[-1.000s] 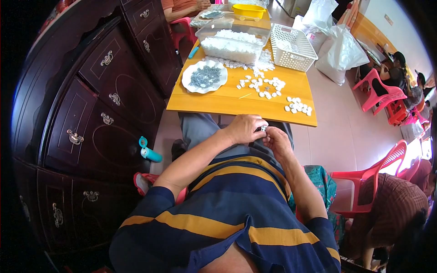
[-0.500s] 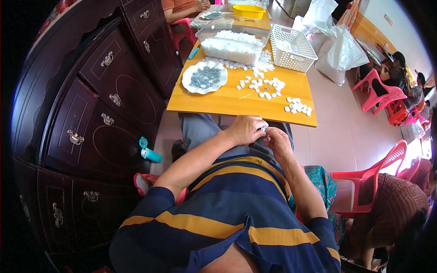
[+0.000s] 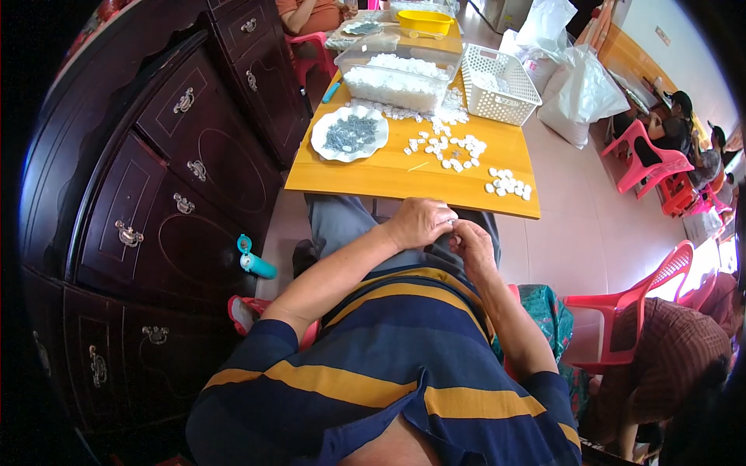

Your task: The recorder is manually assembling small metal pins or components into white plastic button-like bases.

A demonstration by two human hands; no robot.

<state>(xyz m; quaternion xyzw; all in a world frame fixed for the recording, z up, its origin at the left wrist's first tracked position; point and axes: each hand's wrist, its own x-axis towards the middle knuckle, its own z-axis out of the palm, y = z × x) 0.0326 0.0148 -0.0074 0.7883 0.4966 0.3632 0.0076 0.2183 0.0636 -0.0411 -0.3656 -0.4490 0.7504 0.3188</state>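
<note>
Pinching a small white piece (image 3: 450,222) between them, the hands meet above the lap, just off the near edge of the worktop (image 3: 353,177). The left hand (image 3: 420,222) is curled with thumb and fingertips closed on the piece; the right hand (image 3: 475,243) is bent in from about 4 o'clock, its fingertips closed at the same piece. Whether the right also holds a finer part is too small to tell.

The step in hand looks like close fitting or adjusting work on one piece. Judging from that, the next move calls for a steady left grip and a light, exact push or turn from the right.

Which way the piece points, and its long axis, cannot be told: fingers cover most of it, and only a white glint shows.

Taking the piece as the clock's centre, loose white pieces (image 3: 456,163) lie near 12 o'clock and a separate white cluster (image 3: 509,185) at 2. A thin yellow stick (image 3: 418,165) lies at 11, its long axis running roughly 8 to 2. Grey parts (image 3: 350,133) fill a scalloped plate (image 3: 320,143) between 10 and 11.
</note>
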